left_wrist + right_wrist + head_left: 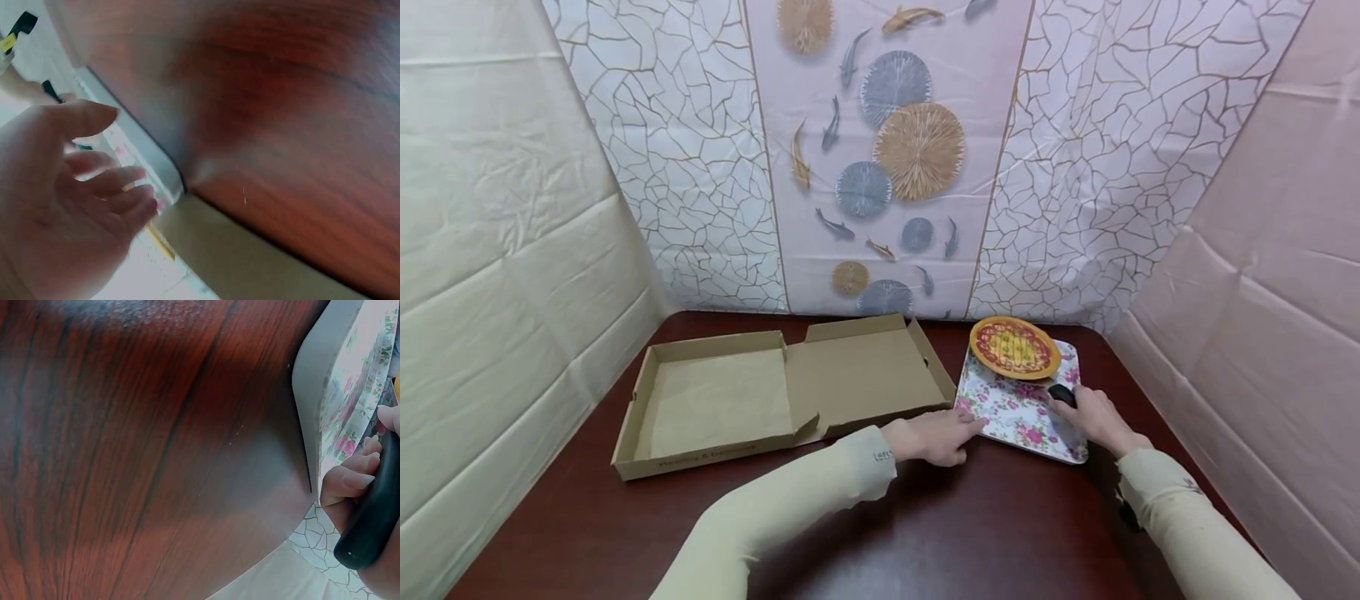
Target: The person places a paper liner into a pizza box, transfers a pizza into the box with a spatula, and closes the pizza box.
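A floral tray lies at the table's right side. On its far part sits a round pizza with a raised orange rim, overhanging the back left edge. My right hand grips the black handle of a tool with a shiny flat blade. That blade points toward the pizza; its front end is hidden in the head view. My left hand is at the tray's near left corner, fingers relaxed and fingertips right at the edge, holding nothing.
An unfolded cardboard pizza box lies left of the tray, its lid reaching close to the tray's left edge. A patterned cloth wall stands behind the dark red wooden table, with plain cloth on both sides.
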Available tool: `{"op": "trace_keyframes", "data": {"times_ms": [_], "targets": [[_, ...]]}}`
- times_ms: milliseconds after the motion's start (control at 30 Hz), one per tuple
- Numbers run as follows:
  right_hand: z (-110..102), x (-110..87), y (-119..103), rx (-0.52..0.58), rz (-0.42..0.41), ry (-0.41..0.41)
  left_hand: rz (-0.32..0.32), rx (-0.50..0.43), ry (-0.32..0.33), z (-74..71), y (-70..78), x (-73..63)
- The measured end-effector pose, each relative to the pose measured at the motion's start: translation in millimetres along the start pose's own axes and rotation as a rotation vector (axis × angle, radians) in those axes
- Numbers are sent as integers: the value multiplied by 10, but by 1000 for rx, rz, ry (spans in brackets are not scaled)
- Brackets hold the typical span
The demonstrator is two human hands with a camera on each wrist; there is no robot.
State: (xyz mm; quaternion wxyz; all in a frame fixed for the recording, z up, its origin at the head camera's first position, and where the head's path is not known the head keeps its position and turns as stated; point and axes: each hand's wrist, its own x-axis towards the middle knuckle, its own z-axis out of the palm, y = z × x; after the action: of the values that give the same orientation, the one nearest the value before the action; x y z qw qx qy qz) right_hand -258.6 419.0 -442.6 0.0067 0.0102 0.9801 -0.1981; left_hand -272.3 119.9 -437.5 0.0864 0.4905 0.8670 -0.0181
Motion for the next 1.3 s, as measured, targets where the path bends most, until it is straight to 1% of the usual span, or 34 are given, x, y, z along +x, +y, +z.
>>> {"op": "trace_keyframes", "data": {"times_ms": [67, 133, 200, 233, 267, 300, 367, 433, 500, 567, 667, 733, 800, 867, 933, 1000, 1067, 1133, 1200, 1300], "targets": [[-5, 2, -1, -6, -3, 7, 49, -82, 40, -38, -61, -29], [-7, -1, -1, -8, -5, 11, 93, -127, 90, -77, -135, -73], [-7, -9, -1, -8, -7, 13, 122, -124, 157, -111, -223, -130], [-4, -11, 2, -9, -8, 15, 120, -109, 197, -136, -272, -168], [-1, -13, 5, -8, -9, 16, 107, -76, 241, -152, -329, -204], [0, -15, 6, -8, -5, 19, 81, -39, 284, -175, -388, -247], [8, -17, 15, -9, -6, 23, -3, 29, 355, -210, -521, -331], [15, -19, 24, -10, -12, 32, -123, 80, 399, -241, -675, -426], [23, -23, 30, -9, -18, 37, -249, 111, 420, -262, -852, -531], [27, -26, 34, -3, -29, 41, -352, 111, 434, -283, -1045, -657], [28, -24, 39, 4, -40, 50, -458, 112, 453, -295, -1362, -903], [27, -23, 41, 2, -49, 57, -517, 112, 462, -291, -1570, -1105], [25, -20, 42, 1, -50, 57, -590, 106, 468, -274, -1764, -1327], [37, -19, 41, -1, -54, 53, -684, 79, 461, -238, -1932, -1557], [43, -14, 42, -1, -54, 50, -792, 42, 445, -200, -2072, -1787], [40, -11, 42, -4, -60, 51, -893, 6, 415, -158, -2186, -1993], [31, -11, 41, -5, -59, 53, -972, -17, 377, -114, -2282, -2179], [20, -14, 39, -11, -53, 57, -1024, -39, 340, -75, -2367, -2347], [16, -19, 37, -14, -53, 53, -1049, -51, 305, -36, -2448, -2497], [24, -21, 26, -18, -47, 39, -1068, -60, 254, 26, -2560, -2698]]}}
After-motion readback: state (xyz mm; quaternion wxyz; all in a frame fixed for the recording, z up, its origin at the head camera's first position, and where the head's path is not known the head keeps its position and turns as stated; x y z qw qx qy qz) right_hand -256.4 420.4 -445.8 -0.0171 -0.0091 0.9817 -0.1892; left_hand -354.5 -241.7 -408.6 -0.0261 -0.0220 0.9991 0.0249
